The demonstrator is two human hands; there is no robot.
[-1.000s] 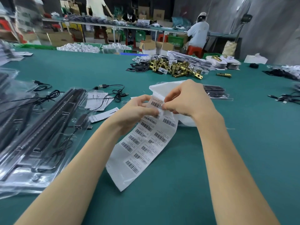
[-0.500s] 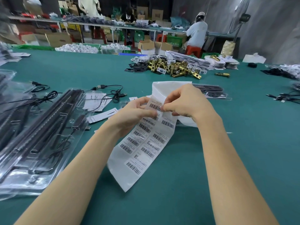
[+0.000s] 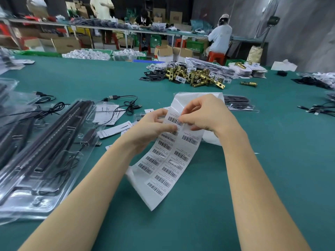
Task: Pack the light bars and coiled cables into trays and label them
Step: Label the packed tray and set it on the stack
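Observation:
A long white sheet of barcode labels (image 3: 165, 165) hangs between my hands above the green table. My left hand (image 3: 152, 126) grips the sheet's left edge with its thumb on top. My right hand (image 3: 204, 115) pinches a label near the sheet's top with thumb and forefinger. To the left lies a clear plastic tray (image 3: 45, 160) holding black light bars (image 3: 59, 131) and a coiled cable. Loose black USB cables (image 3: 126, 105) lie behind it.
More clear trays (image 3: 10, 105) stack at the far left. A pile of brass lock parts (image 3: 197, 77) sits mid-table, a packed tray (image 3: 239, 105) behind my right hand, cables (image 3: 319, 110) at the right edge. People work at benches in the background.
The label sheet has shifted slightly lower and toward me in my hands. My right fingers have moved onto a label at the top of the sheet.

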